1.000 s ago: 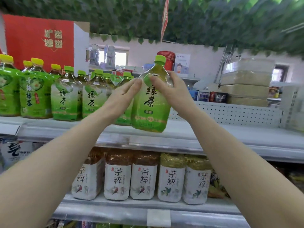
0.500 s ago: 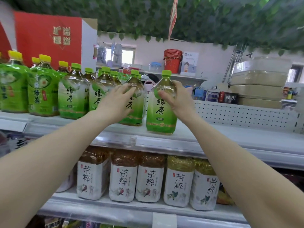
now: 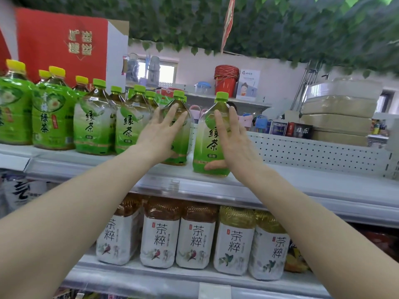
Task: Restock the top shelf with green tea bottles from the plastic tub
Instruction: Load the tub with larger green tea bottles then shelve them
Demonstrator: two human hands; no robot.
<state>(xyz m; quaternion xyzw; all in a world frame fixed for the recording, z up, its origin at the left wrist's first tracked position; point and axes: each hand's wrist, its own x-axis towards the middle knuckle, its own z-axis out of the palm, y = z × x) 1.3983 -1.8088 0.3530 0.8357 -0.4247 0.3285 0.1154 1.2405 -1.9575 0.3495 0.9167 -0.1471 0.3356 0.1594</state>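
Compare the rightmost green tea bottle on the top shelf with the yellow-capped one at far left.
Cap: the rightmost bottle has a green cap; the far-left bottle a yellow one. Label: the rightmost fades from clear to green; the far-left is solid green. Contact: the right hand lies against the rightmost bottle; nothing touches the far-left one. Both stand upright on the top shelf.

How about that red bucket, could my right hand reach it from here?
Probably not: the red bucket stands on a farther ledge beyond the perforated back panel, while the right hand rests against the rightmost green tea bottle.
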